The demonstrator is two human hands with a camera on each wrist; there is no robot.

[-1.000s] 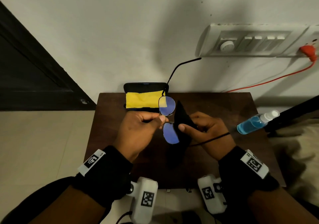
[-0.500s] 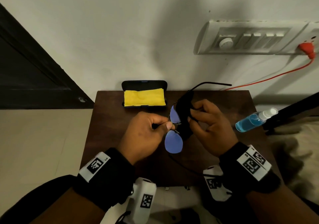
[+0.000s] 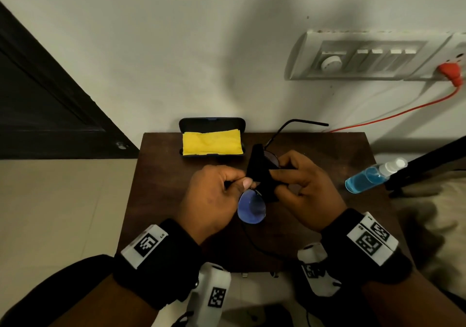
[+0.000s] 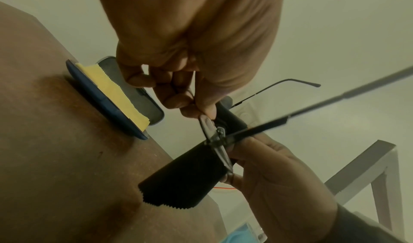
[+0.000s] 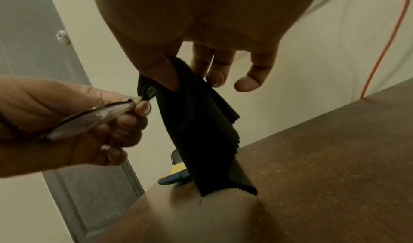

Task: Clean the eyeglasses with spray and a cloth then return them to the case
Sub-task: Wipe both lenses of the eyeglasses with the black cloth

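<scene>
My left hand (image 3: pixel 222 195) pinches the thin black-framed eyeglasses (image 3: pixel 252 208) at the bridge, above the middle of the small brown table (image 3: pixel 161 175). The near lens shows blue. My right hand (image 3: pixel 302 188) pinches a black cloth (image 3: pixel 259 168) folded over the far lens, thumb on one side and fingers on the other. The cloth (image 5: pixel 196 132) hangs down to just above the tabletop. One temple arm (image 3: pixel 300 123) points toward the wall. The open dark case (image 3: pixel 211 137) holds a yellow cloth (image 3: pixel 210 142) at the table's back edge. The blue spray bottle (image 3: pixel 370 178) lies at the right edge.
A white wall rises straight behind the table, with a switch panel (image 3: pixel 363 59) and an orange plug and cord (image 3: pixel 451 70) at upper right. A dark door (image 3: pixel 37 99) is at left. A dark bar (image 3: pixel 428 160) slants in at right behind the bottle.
The glasses turned so the temple arm swung from pointing up to pointing right. My right hand moved the black cloth from the near lens up to the far lens. The left hand kept its pinch.
</scene>
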